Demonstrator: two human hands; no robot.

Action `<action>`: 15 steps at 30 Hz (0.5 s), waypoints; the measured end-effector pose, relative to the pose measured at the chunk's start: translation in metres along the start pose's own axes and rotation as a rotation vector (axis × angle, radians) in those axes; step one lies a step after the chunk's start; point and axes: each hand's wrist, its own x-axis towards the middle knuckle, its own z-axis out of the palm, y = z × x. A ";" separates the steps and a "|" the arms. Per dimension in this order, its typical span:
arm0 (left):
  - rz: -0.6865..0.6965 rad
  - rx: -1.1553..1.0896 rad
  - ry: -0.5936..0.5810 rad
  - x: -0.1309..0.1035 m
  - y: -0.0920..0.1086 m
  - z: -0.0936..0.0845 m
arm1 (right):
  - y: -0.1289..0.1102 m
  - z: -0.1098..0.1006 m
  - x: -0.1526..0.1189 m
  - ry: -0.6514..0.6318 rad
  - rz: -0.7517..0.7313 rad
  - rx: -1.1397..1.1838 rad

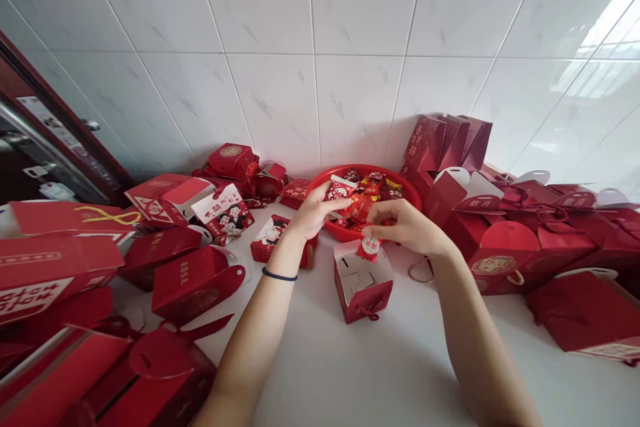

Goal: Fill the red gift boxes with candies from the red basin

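Your left hand (pixel 306 215) grips a red-and-white packet (pixel 342 187) over the basin (pixel 413 191), by the counter's (pixel 320 360) back edge. Your right hand (pixel 407 227) pinches a wrapped sweet (pixel 369 249) over the open box (pixel 363 281), probably set close for short reach.

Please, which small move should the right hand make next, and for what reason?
Probably the right hand should lower the small wrapped piece into the open box. The fingers hold this piece at the box's top, and the flaps there stand open. The left hand holds another packet nearby, so it seems sensible to release this piece first.
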 end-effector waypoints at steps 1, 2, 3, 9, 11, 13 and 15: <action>0.011 0.040 -0.013 -0.003 0.005 0.000 | -0.002 0.001 -0.002 -0.097 0.026 -0.048; 0.022 0.078 -0.021 -0.006 0.009 0.000 | -0.003 0.003 -0.003 -0.162 0.050 -0.082; 0.032 0.115 -0.029 -0.009 0.012 0.000 | -0.004 0.004 -0.004 -0.182 0.066 -0.098; 0.058 0.344 -0.098 -0.019 0.023 0.003 | -0.003 0.004 -0.004 0.105 0.062 0.133; 0.052 0.393 -0.131 -0.021 0.027 0.001 | -0.002 0.000 -0.007 0.058 0.070 0.209; 0.043 0.440 -0.142 -0.024 0.031 -0.001 | -0.002 -0.003 -0.009 -0.012 0.050 0.243; 0.030 0.490 -0.128 -0.026 0.035 -0.004 | -0.003 -0.003 -0.011 -0.109 0.031 0.201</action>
